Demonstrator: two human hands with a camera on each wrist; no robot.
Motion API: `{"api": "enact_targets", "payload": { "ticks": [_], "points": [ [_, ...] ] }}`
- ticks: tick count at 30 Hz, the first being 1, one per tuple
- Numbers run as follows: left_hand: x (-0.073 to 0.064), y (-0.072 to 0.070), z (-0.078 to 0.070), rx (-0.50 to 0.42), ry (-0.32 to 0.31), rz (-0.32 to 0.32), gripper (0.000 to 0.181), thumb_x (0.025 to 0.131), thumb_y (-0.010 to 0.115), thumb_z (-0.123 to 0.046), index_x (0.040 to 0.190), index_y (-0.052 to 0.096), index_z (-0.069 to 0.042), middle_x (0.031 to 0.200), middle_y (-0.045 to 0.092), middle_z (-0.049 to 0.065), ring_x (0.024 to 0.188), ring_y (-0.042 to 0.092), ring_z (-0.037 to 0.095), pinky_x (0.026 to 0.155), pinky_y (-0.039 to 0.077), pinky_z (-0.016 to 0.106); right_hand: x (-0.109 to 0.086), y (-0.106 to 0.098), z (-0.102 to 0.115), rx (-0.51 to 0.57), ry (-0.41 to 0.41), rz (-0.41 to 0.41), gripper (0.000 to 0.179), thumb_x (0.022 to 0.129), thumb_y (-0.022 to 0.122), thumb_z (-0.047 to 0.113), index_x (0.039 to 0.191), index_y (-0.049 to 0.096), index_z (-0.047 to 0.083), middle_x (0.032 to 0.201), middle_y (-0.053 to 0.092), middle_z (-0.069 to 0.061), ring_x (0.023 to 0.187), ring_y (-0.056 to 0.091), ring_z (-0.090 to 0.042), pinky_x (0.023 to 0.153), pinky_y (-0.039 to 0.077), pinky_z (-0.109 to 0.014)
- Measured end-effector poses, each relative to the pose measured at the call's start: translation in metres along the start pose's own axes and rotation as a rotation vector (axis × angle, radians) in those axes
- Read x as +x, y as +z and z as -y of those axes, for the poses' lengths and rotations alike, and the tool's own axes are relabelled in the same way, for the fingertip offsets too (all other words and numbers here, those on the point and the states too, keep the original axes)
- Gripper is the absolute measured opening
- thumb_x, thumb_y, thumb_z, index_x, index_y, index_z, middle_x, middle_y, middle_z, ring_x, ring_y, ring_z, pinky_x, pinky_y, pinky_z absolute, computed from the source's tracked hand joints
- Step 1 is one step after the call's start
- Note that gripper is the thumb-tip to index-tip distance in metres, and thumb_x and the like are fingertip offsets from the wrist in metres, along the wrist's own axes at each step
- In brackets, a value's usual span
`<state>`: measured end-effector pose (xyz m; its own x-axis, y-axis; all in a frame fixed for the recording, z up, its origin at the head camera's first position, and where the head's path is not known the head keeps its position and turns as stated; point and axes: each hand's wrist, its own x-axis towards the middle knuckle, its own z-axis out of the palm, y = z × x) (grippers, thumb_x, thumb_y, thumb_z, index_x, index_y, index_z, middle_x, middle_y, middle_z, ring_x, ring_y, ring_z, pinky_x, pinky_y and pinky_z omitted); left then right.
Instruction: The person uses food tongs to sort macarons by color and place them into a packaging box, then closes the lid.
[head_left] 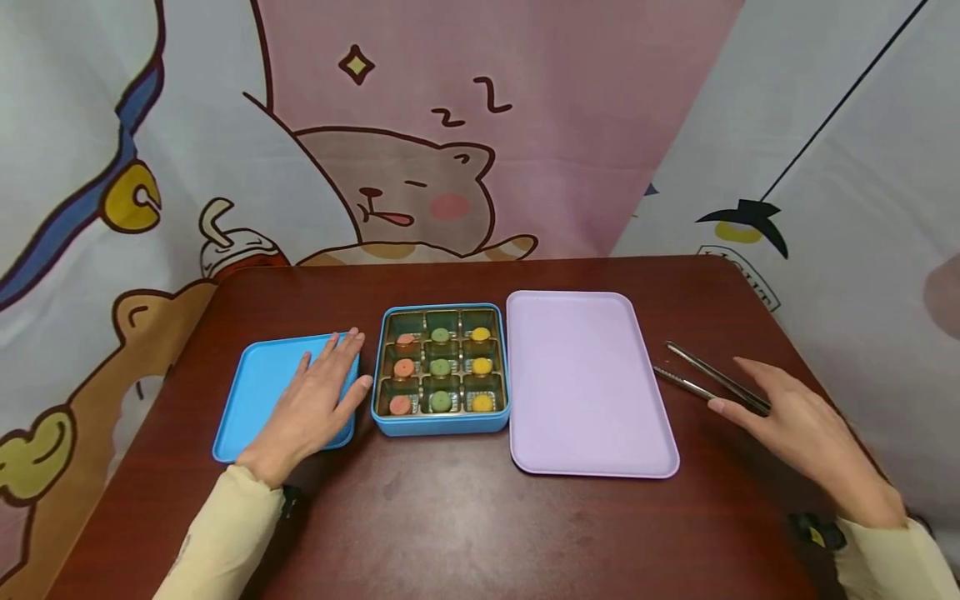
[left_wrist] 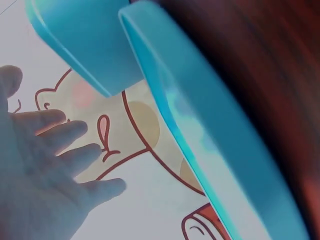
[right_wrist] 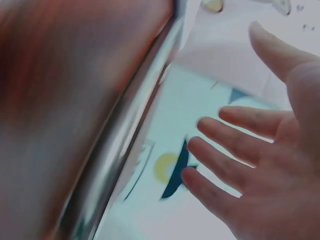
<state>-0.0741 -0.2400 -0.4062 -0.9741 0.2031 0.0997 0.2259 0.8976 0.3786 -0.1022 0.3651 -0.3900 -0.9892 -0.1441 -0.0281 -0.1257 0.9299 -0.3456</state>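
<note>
My left hand (head_left: pixel 311 408) is spread flat over a blue lid (head_left: pixel 262 383) at the left; the left wrist view shows its fingers straight and holding nothing. Right of it stands a blue box (head_left: pixel 442 427) with a gold compartment insert. Small round pieces sit in its compartments: orange pieces (head_left: pixel 403 367) in the left column, green pieces (head_left: pixel 440 367) in the middle, yellow pieces (head_left: pixel 482 366) at the right. Metal tongs (head_left: pixel 712 372) lie at the right, arms apart. Beside them is my right hand (head_left: pixel 810 433), fingers extended and gripping nothing in the right wrist view (right_wrist: pixel 270 165).
A pale purple tray (head_left: pixel 585 375) lies between the box and the tongs, close against the box's right side. Everything rests on a dark brown table (head_left: pixel 450 525). A cartoon-printed cloth (head_left: pixel 570 125) hangs behind it.
</note>
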Motion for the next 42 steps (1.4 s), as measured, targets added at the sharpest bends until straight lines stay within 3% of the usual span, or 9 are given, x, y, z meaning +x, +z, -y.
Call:
{"api": "enact_targets", "payload": {
  "ticks": [9, 15, 21, 30, 42],
  "points": [
    [-0.01, -0.009, 0.006, 0.029, 0.058, -0.178, 0.058, 0.103, 0.06, -0.032, 0.154, 0.05, -0.004, 0.159, 0.045, 0.018, 0.15, 0.034, 0.04, 0.121, 0.02, 0.066, 0.001, 0.006, 0.06, 0.064, -0.184, -0.145, 0.085, 0.091, 0.08, 0.039, 0.155, 0.042, -0.003, 0.159, 0.039, -0.028, 0.14, 0.038, -0.053, 0.103, 0.033, -0.076],
    [-0.019, -0.018, 0.016, 0.041, 0.096, -0.252, 0.057, 0.099, 0.065, -0.026, 0.15, 0.053, -0.002, 0.155, 0.049, 0.02, 0.146, 0.039, 0.043, 0.122, 0.021, 0.062, 0.007, 0.023, 0.095, 0.062, -0.327, -0.177, 0.083, 0.085, 0.085, 0.038, 0.15, 0.051, -0.002, 0.159, 0.043, -0.022, 0.142, 0.042, -0.047, 0.105, 0.038, -0.071],
    [-0.03, -0.026, 0.028, 0.051, 0.089, -0.26, 0.062, 0.099, 0.065, -0.029, 0.154, 0.048, -0.005, 0.158, 0.045, 0.018, 0.147, 0.038, 0.041, 0.124, 0.018, 0.058, 0.013, 0.041, 0.12, 0.027, -0.481, -0.176, 0.082, 0.083, 0.085, 0.042, 0.147, 0.055, 0.0, 0.158, 0.046, -0.018, 0.141, 0.046, -0.044, 0.106, 0.04, -0.067],
    [-0.038, -0.032, 0.045, 0.054, 0.074, -0.291, 0.066, 0.1, 0.064, -0.032, 0.158, 0.043, -0.007, 0.16, 0.043, 0.018, 0.148, 0.036, 0.041, 0.126, 0.017, 0.052, 0.017, 0.054, 0.146, 0.009, -0.607, -0.15, 0.086, 0.086, 0.078, 0.058, 0.147, 0.056, 0.001, 0.161, 0.043, -0.015, 0.145, 0.044, -0.04, 0.108, 0.042, -0.061],
    [-0.041, -0.039, 0.071, 0.071, -0.03, -0.228, 0.073, 0.102, 0.061, -0.035, 0.162, 0.033, -0.005, 0.169, 0.022, 0.02, 0.152, 0.023, 0.048, 0.123, 0.013, 0.065, 0.023, 0.07, 0.179, -0.03, -0.672, -0.042, 0.09, 0.091, 0.068, 0.065, 0.156, 0.047, 0.006, 0.168, 0.033, -0.008, 0.153, 0.033, -0.032, 0.113, 0.039, -0.058]
  ]
}}
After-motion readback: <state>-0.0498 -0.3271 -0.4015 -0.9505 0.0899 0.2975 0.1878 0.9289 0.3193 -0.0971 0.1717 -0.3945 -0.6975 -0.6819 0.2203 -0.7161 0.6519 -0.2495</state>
